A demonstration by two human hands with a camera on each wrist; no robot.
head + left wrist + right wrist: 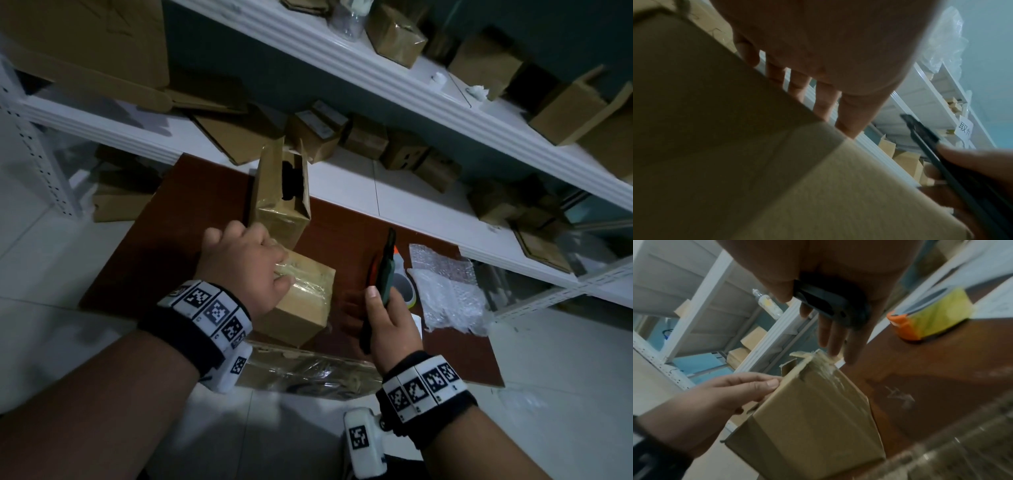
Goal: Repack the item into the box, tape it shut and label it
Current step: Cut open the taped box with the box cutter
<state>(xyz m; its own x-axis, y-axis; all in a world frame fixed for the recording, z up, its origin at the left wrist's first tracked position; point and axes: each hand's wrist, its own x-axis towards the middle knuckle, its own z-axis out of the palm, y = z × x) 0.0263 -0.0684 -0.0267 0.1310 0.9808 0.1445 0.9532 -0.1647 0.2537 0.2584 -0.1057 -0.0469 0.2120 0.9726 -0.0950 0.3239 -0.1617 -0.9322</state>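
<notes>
Gripping the taped box (301,294) on the brown table (164,240), the left hand (246,267) curls over its top edge. Beside it, the right hand (387,322) clutches a dark knife (385,270). An open box (279,192) stands just behind; tape roll (406,286) and bubble wrap (445,287) lie right.

I'm finding bare table (349,226) between my box (305,294) and the tape roll (406,286); an open box (279,192) is blocking behind.

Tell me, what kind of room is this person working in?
Probably a parcel stockroom or packing area: white metal shelving stacked with small cardboard boxes, plus a tape dispenser and bubble wrap on the brown work table.
</notes>
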